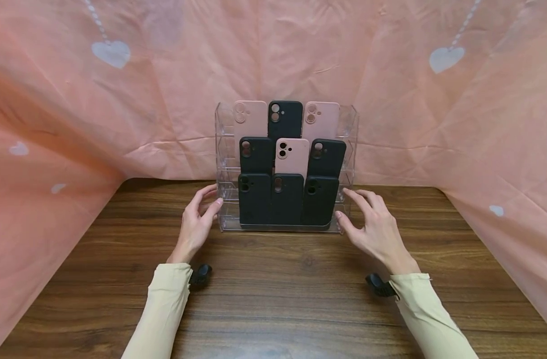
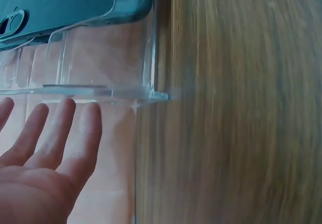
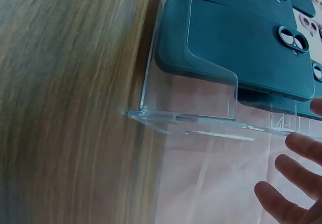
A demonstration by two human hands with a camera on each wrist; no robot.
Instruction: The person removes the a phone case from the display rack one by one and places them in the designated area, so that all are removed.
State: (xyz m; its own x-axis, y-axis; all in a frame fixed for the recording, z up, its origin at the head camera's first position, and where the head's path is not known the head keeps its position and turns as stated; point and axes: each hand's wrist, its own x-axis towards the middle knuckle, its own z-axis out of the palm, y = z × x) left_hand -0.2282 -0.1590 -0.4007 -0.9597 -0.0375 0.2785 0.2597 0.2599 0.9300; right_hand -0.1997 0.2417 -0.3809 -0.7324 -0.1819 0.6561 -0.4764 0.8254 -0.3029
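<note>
A clear tiered display rack (image 1: 228, 223) stands on the table with several phone cases in three rows. The front row has black cases, among them the right one (image 1: 320, 202). In the middle row a pink case (image 1: 292, 155) sits between two black ones. At the back a black case (image 1: 285, 119) stands between two pink ones. My left hand (image 1: 197, 219) is at the rack's left side, fingers loosely extended and fingertips right at the side panel (image 2: 75, 90). Beside the right side panel (image 3: 211, 121) is my right hand (image 1: 376, 227), fingers spread, holding nothing.
The brown wooden table (image 1: 296, 299) runs up to a pink cloth backdrop (image 1: 282, 60) with white hearts. The cloth also hangs along both sides. A dark strap mount (image 1: 202, 274) sits at the left wrist, and another (image 1: 378, 285) at the right.
</note>
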